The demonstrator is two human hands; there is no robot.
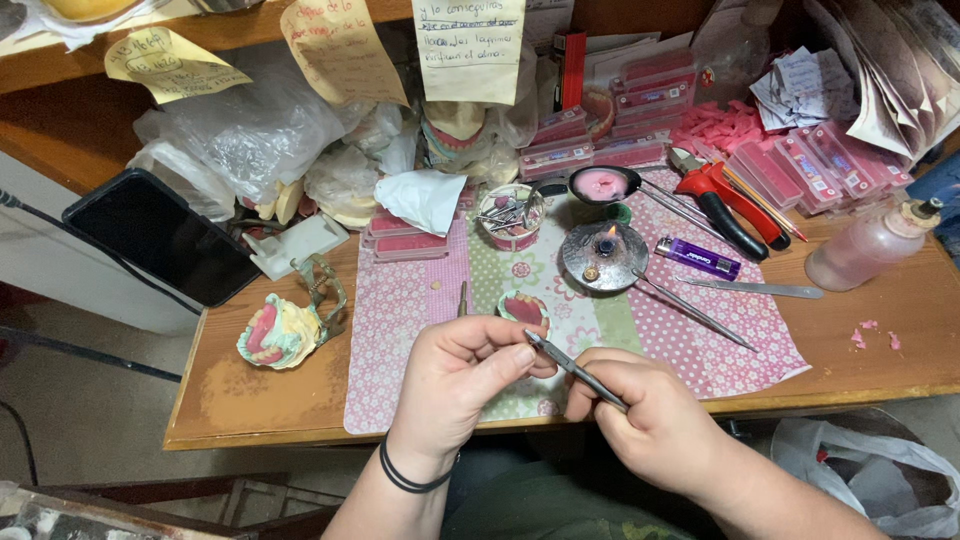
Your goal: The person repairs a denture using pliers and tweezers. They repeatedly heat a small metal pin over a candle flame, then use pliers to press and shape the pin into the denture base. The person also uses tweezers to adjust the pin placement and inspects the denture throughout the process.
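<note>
denture piece (524, 309), pink, sits pinched in the left hand (455, 375) fingers (500, 362), just below the lit burner (604, 256); right hand (650, 415) fingers grip a metal tool (575, 369), tip touching it.

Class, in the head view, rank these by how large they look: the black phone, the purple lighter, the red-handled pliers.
1. black phone, clearly largest
2. red-handled pliers
3. purple lighter, smallest

All lie on the desk at similar distance.

A purple lighter (697, 258) lies beside the lit burner (604, 256) (small flame), red pliers (730, 203) behind.
</note>
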